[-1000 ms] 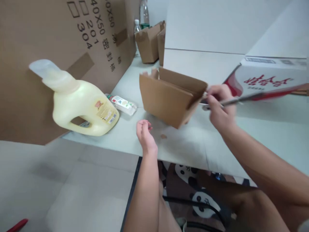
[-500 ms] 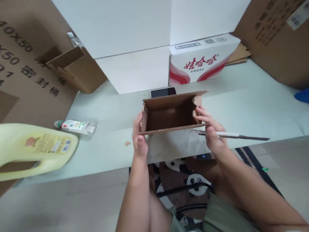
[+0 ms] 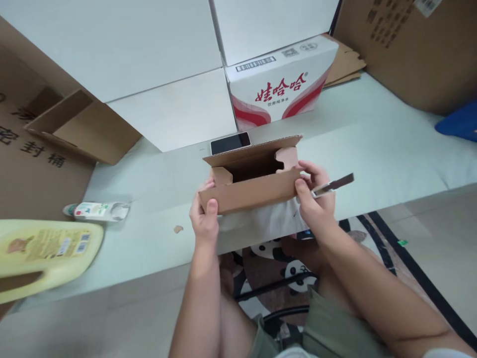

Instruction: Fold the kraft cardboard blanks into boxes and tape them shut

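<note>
A small brown cardboard box (image 3: 253,191) is held between my two hands over the front edge of the table. Its top is open, with the back flap raised, the front flap tilted toward me and the short end flaps angled inward. My left hand (image 3: 204,214) grips the left end, thumb on the front flap and fingers behind. At the right end, my right hand (image 3: 316,196) pinches the box with its thumb in front. A slim white box cutter (image 3: 333,185) with a dark grey end also lies in that hand, pointing right and away from the box. The box's inside is dark.
A phone-like device (image 3: 230,143) lies behind the box, before a white-and-red carton (image 3: 278,92). To the left are a clear plastic bottle (image 3: 99,211), a yellow jug (image 3: 70,253) and an open brown carton (image 3: 89,127). A cardboard scrap (image 3: 178,229) lies on the table (image 3: 149,248).
The box has tipped so its front flap faces me, and its end flaps lean further inward. My right hand has turned, swinging the box cutter's dark end upward. The view has shifted right.
</note>
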{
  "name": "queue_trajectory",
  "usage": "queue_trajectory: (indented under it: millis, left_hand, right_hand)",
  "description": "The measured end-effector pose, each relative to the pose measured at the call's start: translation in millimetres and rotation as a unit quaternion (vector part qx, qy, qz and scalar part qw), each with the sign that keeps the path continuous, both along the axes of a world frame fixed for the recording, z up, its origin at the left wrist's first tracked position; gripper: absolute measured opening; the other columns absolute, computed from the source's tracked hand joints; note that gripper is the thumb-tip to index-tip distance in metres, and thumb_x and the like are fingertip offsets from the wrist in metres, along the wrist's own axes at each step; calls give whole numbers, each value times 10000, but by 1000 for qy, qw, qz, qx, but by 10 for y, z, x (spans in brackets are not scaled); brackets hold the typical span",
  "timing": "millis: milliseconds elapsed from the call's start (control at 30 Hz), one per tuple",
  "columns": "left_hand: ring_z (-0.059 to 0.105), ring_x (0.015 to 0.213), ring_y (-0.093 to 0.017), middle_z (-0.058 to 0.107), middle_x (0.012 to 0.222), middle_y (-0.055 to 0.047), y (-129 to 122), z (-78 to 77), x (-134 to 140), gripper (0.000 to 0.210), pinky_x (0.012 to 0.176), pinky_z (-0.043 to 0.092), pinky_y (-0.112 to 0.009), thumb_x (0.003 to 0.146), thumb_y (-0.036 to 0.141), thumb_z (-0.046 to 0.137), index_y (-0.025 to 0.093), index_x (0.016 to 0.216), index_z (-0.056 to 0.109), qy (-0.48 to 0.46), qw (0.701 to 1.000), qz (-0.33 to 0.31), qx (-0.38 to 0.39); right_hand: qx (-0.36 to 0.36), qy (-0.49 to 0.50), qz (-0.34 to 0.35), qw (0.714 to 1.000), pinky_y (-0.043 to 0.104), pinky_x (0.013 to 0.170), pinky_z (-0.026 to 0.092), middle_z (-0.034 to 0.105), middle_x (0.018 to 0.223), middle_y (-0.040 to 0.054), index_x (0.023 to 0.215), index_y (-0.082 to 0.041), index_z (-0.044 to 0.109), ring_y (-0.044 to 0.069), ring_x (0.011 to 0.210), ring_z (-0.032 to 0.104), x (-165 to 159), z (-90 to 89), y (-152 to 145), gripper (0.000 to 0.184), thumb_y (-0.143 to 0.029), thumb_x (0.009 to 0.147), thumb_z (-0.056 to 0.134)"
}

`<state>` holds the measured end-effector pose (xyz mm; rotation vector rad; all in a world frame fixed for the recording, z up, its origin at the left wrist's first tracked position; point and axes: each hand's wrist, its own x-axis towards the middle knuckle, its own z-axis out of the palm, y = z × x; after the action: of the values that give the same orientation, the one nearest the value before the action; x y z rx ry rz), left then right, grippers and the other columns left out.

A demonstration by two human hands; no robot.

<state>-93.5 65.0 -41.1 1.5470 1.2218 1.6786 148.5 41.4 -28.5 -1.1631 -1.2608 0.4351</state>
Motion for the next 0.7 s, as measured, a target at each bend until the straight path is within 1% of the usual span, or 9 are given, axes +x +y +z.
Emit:
queue_trajectory:
  millis: [100,200,267,333,400,500,567,633,700]
  left_hand:
    - [576,1316,-296,661,1324,-125,41,-48,7,464,1125,439,-443,880,546,658,219,1209,666,-43,999,-7,-19]
    - [572,1319,-275,633,1368,-98,65,-82,-5,501,1108,449,-427,867,513,683,281,1302,591,-53,998,-25,-1]
    - [569,1315,-267,605,1412,-81,72,-100,-21,542,1090,458,-422,868,508,682,324,1357,538,-38,998,-38,12]
    - [584,1282,-264,549,1484,-76,76,-115,-38,559,1062,476,-422,882,512,664,347,1392,506,-13,999,-39,22]
    - [610,1233,-253,474,1561,-68,80,-126,-55,579,1029,499,-415,893,509,651,373,1429,481,7,999,-31,36]
    - [566,1317,-253,424,1611,-33,86,-115,-80,549,1093,466,-424,904,476,651,399,1431,518,35,997,-25,64]
    - [508,1396,-260,499,1559,-23,87,-76,-92,421,1167,402,-445,933,444,621,371,1348,626,69,995,-31,72]
    - [526,1388,-254,599,1464,-38,88,-18,-97,327,1192,379,-454,962,419,585,329,1250,712,104,992,-36,69]
    - [582,1331,-243,653,1399,-54,89,38,-100,309,1172,412,-449,975,406,567,302,1206,743,126,989,-32,67]
  right_hand:
    - [-22,-4,0,1000,524,1041,518,501,1470,91,1368,-328,541,311,1352,517,85,-55,114,455,-363,917,592]
    - [-44,-4,57,997,566,1155,414,289,1660,14,1491,-413,385,329,1517,330,185,-59,257,675,-316,859,602]
    - [-46,3,105,993,568,1188,375,262,1681,-13,1532,-434,308,325,1532,312,240,-53,338,777,-289,826,598]
    - [-28,17,142,989,555,1176,400,357,1631,-4,1541,-431,294,314,1484,397,275,-55,383,818,-259,797,586]
    - [-5,18,155,988,539,1145,444,476,1521,3,1480,-423,417,304,1408,482,294,-65,384,758,-222,768,582]
    - [21,-21,137,990,553,1179,405,543,1411,10,1185,-358,689,317,1384,487,307,-84,337,457,-208,767,582]
    - [24,-47,124,991,576,1229,326,535,1436,15,1072,-320,740,337,1428,439,309,-96,308,320,-249,803,581]
    - [20,-60,121,991,597,1251,273,512,1492,14,1106,-313,738,351,1463,399,307,-110,295,302,-317,850,579]
    - [21,-66,122,990,605,1256,253,482,1542,7,1157,-319,724,355,1488,371,305,-130,295,316,-389,891,568]
